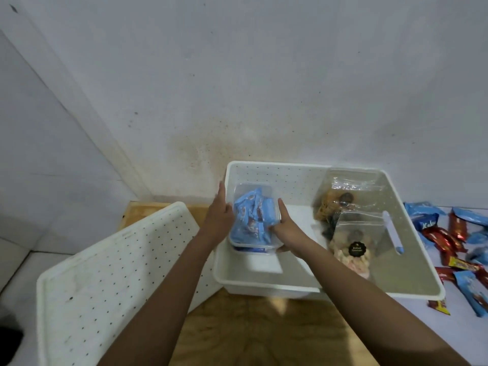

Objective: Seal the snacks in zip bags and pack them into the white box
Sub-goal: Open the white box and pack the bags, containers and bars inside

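Observation:
A clear zip bag of blue-wrapped snacks (252,217) stands inside the white box (280,169), against its left wall. My left hand (219,215) presses the bag's left side and my right hand (284,228) holds its right side. Further right in the box lie a zip bag of brown snacks (340,199) and a zip bag of pale snacks with a round black label (353,249), its white slider to the right.
The box's white perforated lid (111,273) leans at the left on the wooden table (264,328). Loose blue and red snack packets (459,241) lie on the surface right of the box. A grey wall rises right behind the box.

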A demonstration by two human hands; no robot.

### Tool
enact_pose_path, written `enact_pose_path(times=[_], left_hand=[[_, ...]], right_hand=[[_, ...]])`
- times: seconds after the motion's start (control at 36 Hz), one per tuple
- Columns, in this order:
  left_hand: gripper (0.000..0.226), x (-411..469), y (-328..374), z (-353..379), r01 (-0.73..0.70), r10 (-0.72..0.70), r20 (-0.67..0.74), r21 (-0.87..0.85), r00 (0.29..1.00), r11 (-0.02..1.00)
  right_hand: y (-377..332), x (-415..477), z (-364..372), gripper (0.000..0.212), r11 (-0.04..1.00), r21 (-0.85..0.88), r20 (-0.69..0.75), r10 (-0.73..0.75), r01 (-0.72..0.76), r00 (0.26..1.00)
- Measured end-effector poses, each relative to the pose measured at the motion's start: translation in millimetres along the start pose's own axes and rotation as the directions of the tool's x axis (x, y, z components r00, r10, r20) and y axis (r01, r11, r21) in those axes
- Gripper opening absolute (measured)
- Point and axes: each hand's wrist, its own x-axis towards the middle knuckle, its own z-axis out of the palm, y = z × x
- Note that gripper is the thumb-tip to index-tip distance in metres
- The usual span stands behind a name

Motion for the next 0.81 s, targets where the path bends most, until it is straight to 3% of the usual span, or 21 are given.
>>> enact_pose_path(times=[0.22,0.31,0.36,0.44,0.53,0.64,0.81], left_hand=[[0.061,1.0,4.2,-0.6,-0.016,0.017,-0.016,0.039,1.000,0.999],[0.061,4.5,9.4,0.8,0.032,-0.023,-0.060,0.147,0.998,0.989],[0.059,6.0,18.4,5.6,0.034,-0.001,-0.131,0.253,0.991,0.967],[0.057,8.8,48.9,23.3,-0.065,0.114,-0.178,0.260,0.977,0.963],[0.058,7.9,95.5,59.2,-0.218,0.253,-0.109,0.259,0.961,0.941],[0.059,-6.7,148.5,133.5,-0.382,0.376,0.066,0.159,0.924,0.911],[0.054,-58.1,200.9,265.5,-0.471,0.455,0.280,-0.011,0.845,0.882]], right_hand=[[2.5,1.6,-6.4,0.075,0.999,-0.005,-0.009,-0.038,0.038,0.999],[1.7,-5.1,-25.7,0.077,0.998,-0.039,-0.031,-0.040,0.039,0.999],[0.7,-14.8,-45.2,0.071,0.993,-0.072,-0.088,-0.102,0.095,0.991],[0.9,-34.2,-83.4,0.061,0.977,-0.042,-0.235,-0.213,0.209,0.948],[11.4,-56.9,-132.7,0.052,0.950,0.025,-0.380,-0.278,0.310,0.882],[50.8,-90.7,-208.5,0.044,0.922,-0.035,-0.556,-0.338,0.385,0.759],[162.5,-125.5,-304.8,0.048,0.974,-0.046,-0.671,-0.194,0.221,0.715]])
